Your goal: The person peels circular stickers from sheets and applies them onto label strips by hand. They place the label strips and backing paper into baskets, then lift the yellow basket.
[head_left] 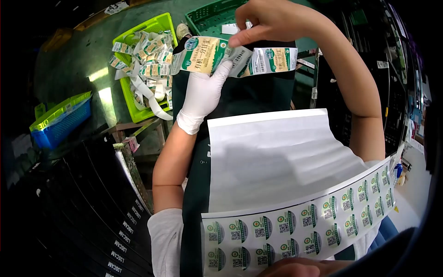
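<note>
My left hand (205, 92), in a white glove, grips a strip of printed green-and-cream packets (203, 54) between thumb and fingers. The strip bends behind the thumb and runs right, where another packet panel (273, 60) with a barcode faces up. My bare right hand (265, 21) is over the strip, its thumb tip touching or very near the strip's middle and its fingers curled apart from the thumb. Below the hands, a sheet of round green QR-code stickers (295, 226) lies across my lap, joined to a broad white backing sheet (272, 152).
A yellow-green crate (131, 99) of similar packets stands on the floor at upper left, a white strip trailing over its rim. Behind the hands is a dark green crate (203, 23). Blue and lime baskets (62, 121) sit far left. Black crates (92, 207) line the lower left.
</note>
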A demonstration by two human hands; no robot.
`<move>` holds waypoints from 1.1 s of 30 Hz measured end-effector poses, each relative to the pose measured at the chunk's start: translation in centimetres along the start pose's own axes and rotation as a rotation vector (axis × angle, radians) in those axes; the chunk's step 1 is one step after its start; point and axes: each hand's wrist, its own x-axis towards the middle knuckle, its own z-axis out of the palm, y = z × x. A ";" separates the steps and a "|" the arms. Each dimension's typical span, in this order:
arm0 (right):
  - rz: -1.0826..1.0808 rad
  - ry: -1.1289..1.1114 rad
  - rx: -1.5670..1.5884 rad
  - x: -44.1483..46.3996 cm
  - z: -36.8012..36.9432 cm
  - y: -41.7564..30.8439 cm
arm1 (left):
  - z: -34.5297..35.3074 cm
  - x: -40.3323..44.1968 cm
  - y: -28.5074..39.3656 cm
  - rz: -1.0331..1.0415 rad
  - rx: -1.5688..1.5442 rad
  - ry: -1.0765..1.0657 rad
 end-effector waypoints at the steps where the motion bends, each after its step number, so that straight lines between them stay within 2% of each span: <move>1: -0.080 0.030 0.142 0.0 0.6 0.4 | 0.0 -0.1 0.2 0.000 0.001 -0.012; 2: -0.174 0.049 0.218 0.2 1.5 0.6 | -0.2 0.0 0.4 0.000 0.071 -0.062; 3: -0.155 0.017 0.220 0.4 1.4 0.0 | -0.2 0.1 0.3 -0.064 -0.117 -0.087; 5: -0.154 0.090 0.496 0.1 0.9 -0.6 | 0.0 0.1 0.0 -0.197 -0.491 -0.136; 7: -0.104 0.154 0.546 0.5 1.4 -1.4 | 1.8 0.4 -0.3 -0.092 -0.352 -0.231; 8: -0.078 0.183 0.572 0.4 1.6 -1.6 | 3.0 0.4 -0.7 -0.153 -0.391 -0.188; 10: -0.134 0.413 0.392 -0.7 1.7 -2.0 | 4.2 0.7 -0.7 -0.250 -0.490 -0.109; 12: -0.184 0.507 0.356 -1.0 1.6 -0.3 | 3.8 1.1 0.3 -0.239 -0.558 -0.033; 13: -0.212 0.490 0.414 -0.9 1.4 1.1 | 3.3 1.2 0.6 -0.232 -0.590 0.009; 15: -0.189 0.486 0.173 -2.8 0.7 1.9 | 2.0 1.5 0.3 -0.246 -0.604 0.071; 18: -0.080 0.312 0.113 -4.3 0.5 2.0 | 0.6 2.0 0.7 -0.186 -0.642 0.110; 19: -0.017 0.228 0.204 -5.1 -0.2 1.0 | -0.1 2.2 0.6 -0.156 -0.630 0.096; 21: 0.005 0.154 0.188 -4.5 1.0 2.0 | -1.3 2.6 1.3 -0.154 -0.697 0.052; 22: 0.013 0.117 0.180 -4.1 1.4 2.2 | -0.5 2.4 2.7 -0.130 -0.809 0.102; 25: -0.107 0.219 0.366 -4.3 1.9 1.1 | 0.4 1.8 2.4 -0.090 -0.696 0.071; 26: -0.040 0.174 0.361 -4.2 1.5 0.6 | 1.1 1.4 2.5 -0.096 -0.640 0.107; 29: -0.076 0.267 0.086 -4.7 0.1 -0.1 | 1.2 1.1 2.6 -0.102 -0.566 0.103; 30: -0.108 0.321 0.108 -4.9 -0.2 -0.7 | 1.3 1.0 2.6 -0.114 -0.568 0.100; 33: -0.380 0.428 0.015 -4.9 -0.2 -2.5 | 1.4 0.9 2.8 -0.134 -0.568 0.085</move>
